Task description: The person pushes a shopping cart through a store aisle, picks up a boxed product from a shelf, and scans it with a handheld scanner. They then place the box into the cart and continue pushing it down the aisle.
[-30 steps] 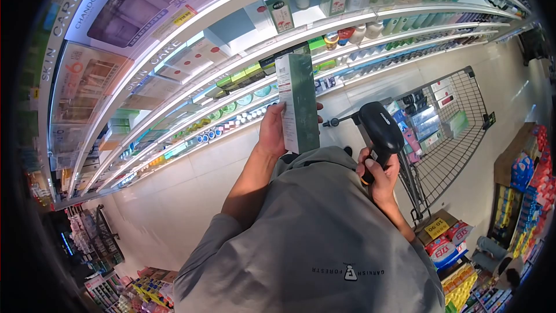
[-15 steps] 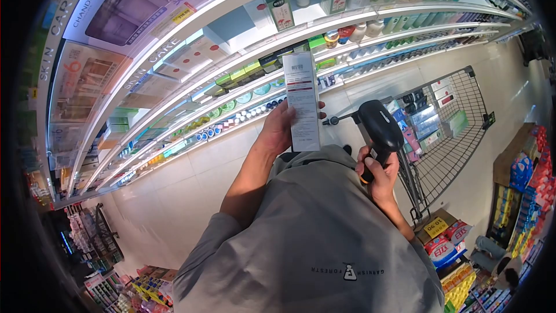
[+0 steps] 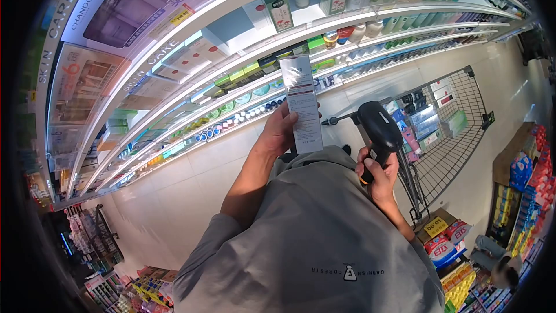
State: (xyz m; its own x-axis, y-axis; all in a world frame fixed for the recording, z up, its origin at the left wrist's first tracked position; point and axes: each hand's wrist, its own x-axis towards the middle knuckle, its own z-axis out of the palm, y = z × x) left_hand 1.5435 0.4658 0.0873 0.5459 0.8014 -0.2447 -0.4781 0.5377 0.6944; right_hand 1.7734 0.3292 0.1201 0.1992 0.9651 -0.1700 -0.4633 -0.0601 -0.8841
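Observation:
My left hand (image 3: 280, 129) is closed around a tall, narrow white box (image 3: 302, 104) with small print and a reddish line on the side facing me. My thumb presses on its front and the other fingers go behind it, mostly hidden. In my right hand (image 3: 379, 171) is a black handheld barcode scanner (image 3: 380, 127), gripped by its handle with the fingers wrapped round it. The scanner's head points up and away from my body, to the right of the box and apart from it.
Lit shelves of skin care products (image 3: 249, 69) curve across the far side. To the right stands a wire shopping cart (image 3: 463, 150) with several boxes and tubes inside. Bagged goods (image 3: 443, 249) are stacked at the lower right, where a crouching person (image 3: 492, 258) is partly visible.
The white box has turned and tilted slightly in my left hand, and glare now covers its upper part. My right hand and the scanner have hardly moved.

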